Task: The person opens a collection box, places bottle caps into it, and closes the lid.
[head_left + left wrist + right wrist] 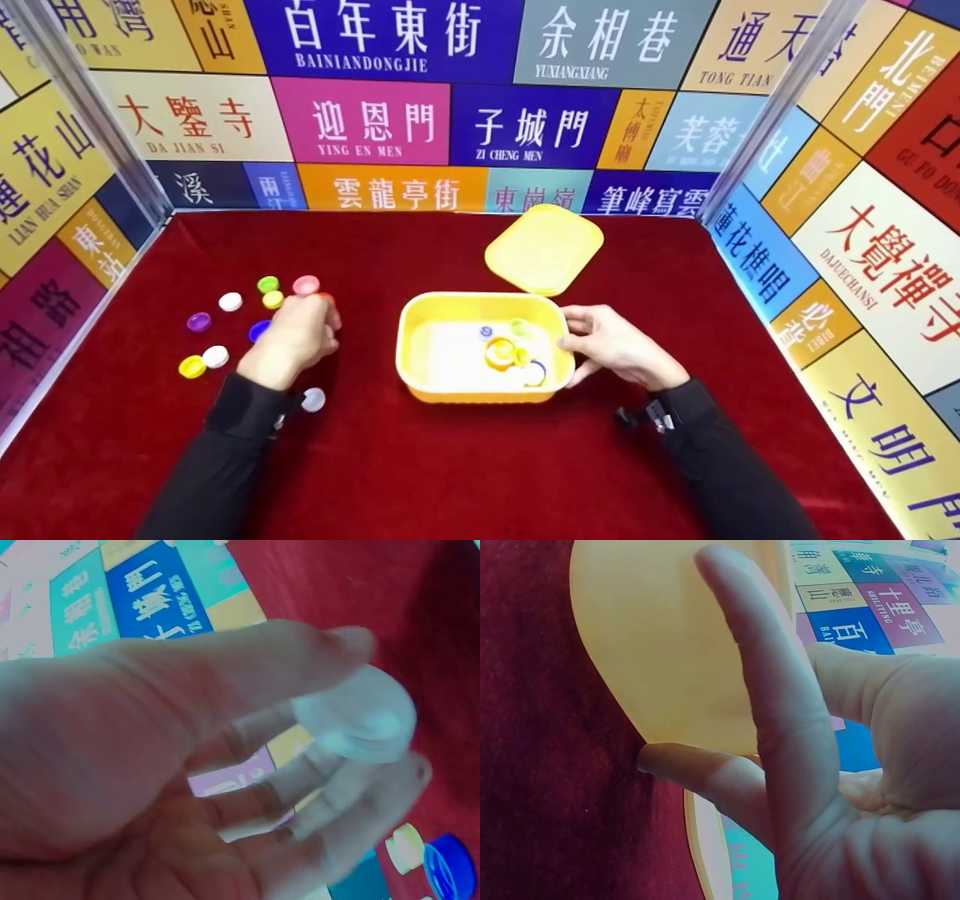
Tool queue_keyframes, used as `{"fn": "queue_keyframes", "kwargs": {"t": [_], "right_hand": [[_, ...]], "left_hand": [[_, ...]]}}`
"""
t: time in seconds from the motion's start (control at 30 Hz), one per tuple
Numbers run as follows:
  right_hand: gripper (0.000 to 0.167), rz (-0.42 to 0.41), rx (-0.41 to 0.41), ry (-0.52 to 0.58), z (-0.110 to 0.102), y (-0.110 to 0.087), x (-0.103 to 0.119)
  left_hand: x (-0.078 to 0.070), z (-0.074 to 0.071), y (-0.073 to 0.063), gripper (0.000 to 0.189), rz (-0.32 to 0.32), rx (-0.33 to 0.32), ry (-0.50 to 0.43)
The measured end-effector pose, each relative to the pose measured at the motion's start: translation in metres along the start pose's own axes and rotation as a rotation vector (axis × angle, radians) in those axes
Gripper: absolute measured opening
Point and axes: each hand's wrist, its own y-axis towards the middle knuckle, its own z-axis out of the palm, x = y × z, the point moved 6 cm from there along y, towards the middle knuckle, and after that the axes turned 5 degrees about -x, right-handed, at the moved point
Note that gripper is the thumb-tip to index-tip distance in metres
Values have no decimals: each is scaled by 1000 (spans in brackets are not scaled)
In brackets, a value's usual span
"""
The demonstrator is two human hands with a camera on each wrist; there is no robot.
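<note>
My left hand (296,334) is above the left side of the red cloth, among scattered bottle caps. In the left wrist view it pinches a whitish bottle cap (367,716) between thumb and fingertips; the head view hides this cap. My right hand (619,345) holds the right end of a yellow plastic container (409,356), with fingers (787,701) against its outer wall. Several caps lie inside toward the right, among them an orange-yellow cap (501,354) and a white cap with a dark rim (534,373).
Around my left hand lie a purple cap (199,322), white caps (230,301), a green cap (268,284), a pink cap (306,285), a blue cap (259,330) and a translucent cap (313,399). A yellow lid (544,251) lies behind the container. Printed panels (375,120) enclose the table.
</note>
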Motion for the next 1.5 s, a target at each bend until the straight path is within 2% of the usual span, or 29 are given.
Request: {"fn": "queue_keyframes", "kwargs": {"t": [0.1, 0.23, 0.33, 0.43, 0.53, 0.77, 0.9, 1.03, 1.3, 1.5], "right_hand": [[56, -4, 3, 2, 1, 1, 0], [56, -1, 0, -2, 1, 1, 0], [56, -2, -3, -5, 0, 1, 0], [56, -3, -3, -7, 0, 1, 0], [57, -5, -5, -7, 0, 1, 0], [57, -8, -17, -14, -1, 1, 0], [57, -4, -22, -14, 0, 0, -1], [56, -2, -19, -16, 1, 1, -1], [56, -2, -25, -21, 1, 0, -1], [57, -11, -19, -17, 1, 0, -1]], "left_hand": [[-17, -2, 0, 14, 88, -93, -13], [-43, 0, 3, 22, 148, -209, -50], [-64, 6, 4, 26, 195, -276, -98], [-85, 16, 2, 24, 276, -313, -128], [-105, 29, 0, 24, 334, -292, -134], [-134, 65, 1, 26, 346, -102, -82], [-141, 77, 1, 26, 350, -30, -67], [-142, 81, 0, 28, 337, -8, -70], [-139, 75, -3, 27, 368, -76, -67], [-132, 59, -6, 24, 348, -125, -63]]}}
